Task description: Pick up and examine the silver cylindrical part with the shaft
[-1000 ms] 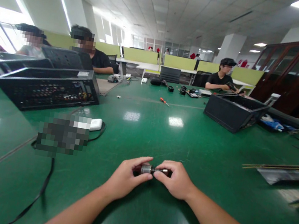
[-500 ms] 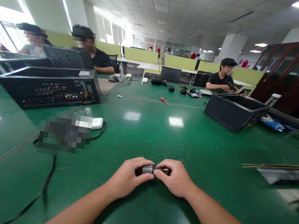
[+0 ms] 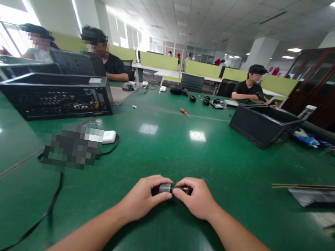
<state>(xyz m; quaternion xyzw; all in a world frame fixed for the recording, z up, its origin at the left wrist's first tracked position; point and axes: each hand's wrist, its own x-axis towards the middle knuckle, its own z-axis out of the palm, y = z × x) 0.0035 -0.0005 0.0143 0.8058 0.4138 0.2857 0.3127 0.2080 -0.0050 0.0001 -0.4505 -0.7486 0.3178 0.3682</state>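
Both my hands meet over the green table (image 3: 182, 153) near its front edge. My left hand (image 3: 142, 196) is closed round the dark handle of a small screwdriver-like tool (image 3: 164, 188) with a silver collar. My right hand (image 3: 195, 198) pinches the thin metal bit that sticks out of that collar. The fingers cover most of the tool.
A black computer case (image 3: 53, 93) lies at the left, another open case (image 3: 262, 124) at the far right. A white adapter (image 3: 108, 136) with a black cable (image 3: 46, 212), an orange screwdriver (image 3: 184, 112) and metal panels (image 3: 319, 194) lie around. Three people sit at the far side.
My hands have drawn closer together, so less of the metal bit shows between them. The view has shifted slightly; nothing else has moved.
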